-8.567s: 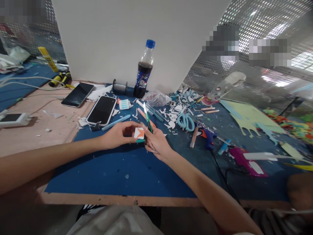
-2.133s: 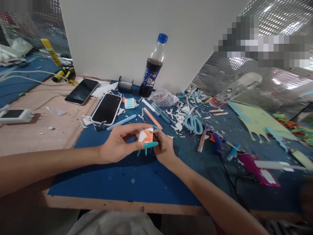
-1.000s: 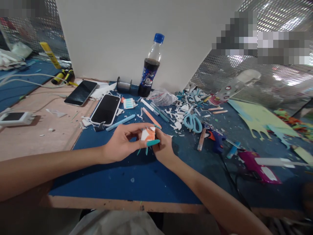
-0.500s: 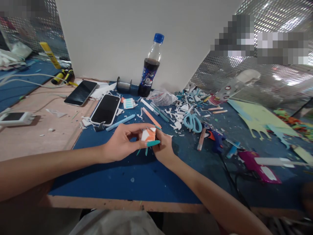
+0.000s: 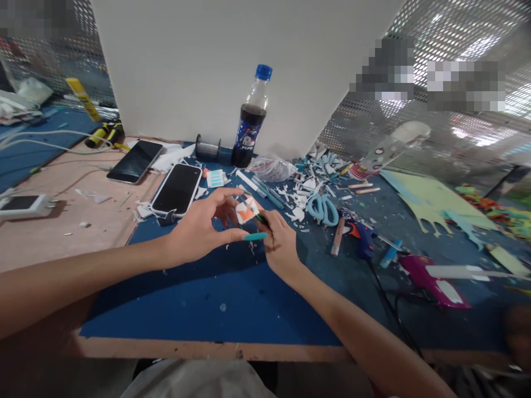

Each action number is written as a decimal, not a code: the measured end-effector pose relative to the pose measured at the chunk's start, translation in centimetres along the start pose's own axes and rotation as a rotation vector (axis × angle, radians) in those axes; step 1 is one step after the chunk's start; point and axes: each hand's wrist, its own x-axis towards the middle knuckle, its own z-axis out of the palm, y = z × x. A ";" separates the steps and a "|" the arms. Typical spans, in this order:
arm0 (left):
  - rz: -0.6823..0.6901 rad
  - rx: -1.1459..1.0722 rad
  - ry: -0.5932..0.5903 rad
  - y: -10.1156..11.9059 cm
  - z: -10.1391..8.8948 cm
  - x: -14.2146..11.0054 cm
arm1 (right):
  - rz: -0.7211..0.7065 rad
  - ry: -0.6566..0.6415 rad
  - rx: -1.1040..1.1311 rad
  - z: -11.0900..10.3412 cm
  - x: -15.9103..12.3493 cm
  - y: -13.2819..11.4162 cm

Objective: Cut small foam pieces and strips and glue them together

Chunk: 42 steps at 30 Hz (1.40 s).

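Observation:
My left hand (image 5: 199, 229) pinches a small white-and-orange paper piece (image 5: 244, 211) between thumb and fingers, just above the blue cutting mat (image 5: 199, 298). The thumb has a long teal nail that points right. My right hand (image 5: 280, 246) is closed round a thin dark green craft knife (image 5: 261, 219), whose tip meets the right edge of the paper piece. Most of the knife is hidden inside the hand. Both hands touch each other at the paper piece.
Behind the hands lie two phones (image 5: 177, 188) (image 5: 133, 160), pens, a cola bottle (image 5: 251, 124) against a white board (image 5: 228, 66), paper scraps (image 5: 307, 185) and light blue scissors (image 5: 322, 207). To the right are a blue glue gun (image 5: 360, 235), a pink glue gun (image 5: 427, 273) and cut coloured paper (image 5: 431, 199).
Both hands have moved up and away from me with the paper piece. My left fingers have spread wider round it, and the knife tip now shows at its right edge.

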 end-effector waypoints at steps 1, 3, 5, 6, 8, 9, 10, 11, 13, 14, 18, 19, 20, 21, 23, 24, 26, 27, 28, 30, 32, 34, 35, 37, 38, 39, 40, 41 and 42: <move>0.003 0.046 0.007 0.1 -0.1 0.1 | -0.021 -0.019 0.005 0.0 0.0 0.0; 0.009 0.110 0.025 0.1 -0.1 0.1 | -0.048 -0.044 0.003 -0.1 -0.1 0.1; 0.023 0.120 0.065 -0.2 0.1 0.0 | -0.057 -0.058 -0.014 -0.1 -0.1 0.2; 0.029 0.113 0.086 -0.5 0.2 -0.1 | -0.057 -0.063 -0.023 0.0 -0.1 0.2; 0.031 0.069 0.122 -1.1 0.6 -0.4 | -0.059 -0.076 -0.033 0.0 -0.2 0.4; 0.027 0.033 0.135 -1.5 0.8 -0.6 | -0.063 -0.084 -0.037 0.1 -0.2 0.5; 0.024 -0.011 0.147 -1.8 1.0 -0.8 | -0.073 -0.095 -0.040 0.1 -0.2 0.6; 0.026 -0.056 0.157 -2.2 1.2 -1.0 | -0.086 -0.105 -0.042 0.1 -0.3 0.7; 0.043 -0.124 0.169 -2.9 1.4 -1.3 | -0.101 -0.122 -0.048 0.1 -0.3 0.9; 0.059 -0.133 0.175 -3.1 1.4 -1.4 | -0.104 -0.125 -0.049 0.0 -0.3 1.0; 0.117 -0.070 0.188 -3.4 1.2 -1.3 | -0.097 -0.117 -0.017 0.1 -0.2 1.3; 0.131 -0.056 0.188 -3.4 1.1 -1.2 | -0.094 -0.117 -0.006 0.1 -0.1 1.3; 0.146 -0.045 0.186 -3.3 1.0 -1.1 | -0.089 -0.116 0.004 0.1 0.0 1.4; 0.162 -0.035 0.184 -3.3 0.9 -1.1 | -0.083 -0.116 0.012 0.1 0.0 1.4; 0.194 -0.022 0.182 -3.2 0.8 -1.0 | -0.075 -0.117 0.029 0.1 0.2 1.4; 0.204 -0.017 0.182 -3.2 0.7 -1.0 | -0.076 -0.119 0.040 0.1 0.2 1.4; 0.216 -0.008 0.182 -3.2 0.6 -1.0 | -0.087 -0.127 0.064 0.0 0.3 1.4; 0.216 -0.002 0.180 -3.2 0.6 -1.0 | -0.095 -0.133 0.074 0.0 0.3 1.4; 0.214 0.004 0.176 -3.2 0.6 -1.0 | -0.103 -0.137 0.081 -0.1 0.4 1.5; 0.206 0.014 0.169 -3.2 0.5 -1.0 | -0.109 -0.141 0.084 -0.2 0.4 1.6; 0.191 0.011 0.173 -3.1 0.5 -1.0 | -0.108 -0.139 0.077 -0.3 0.4 1.7; 0.174 -0.007 0.178 -3.1 0.5 -1.0 | -0.095 -0.133 0.070 -0.4 0.4 1.8; 0.169 -0.021 0.182 -3.2 0.5 -1.0 | -0.086 -0.130 0.069 -0.5 0.4 1.9; 0.166 -0.055 0.190 -3.3 0.6 -0.9 | -0.071 -0.125 0.072 -0.5 0.4 2.0; 0.166 -0.077 0.193 -3.3 0.6 -0.9 | -0.065 -0.124 0.075 -0.6 0.4 2.0; 0.168 -0.101 0.198 -3.4 0.6 -0.8 | -0.062 -0.123 0.077 -0.6 0.4 2.0; 0.170 -0.126 0.202 -3.5 0.7 -0.8 | -0.056 -0.122 0.077 -0.6 0.4 2.0; 0.171 -0.150 0.203 -3.6 0.7 -0.7 | -0.048 -0.119 0.077 -0.6 0.4 2.0; 0.174 -0.173 0.201 -3.7 0.8 -0.7 | -0.039 -0.118 0.078 -0.6 0.4 2.0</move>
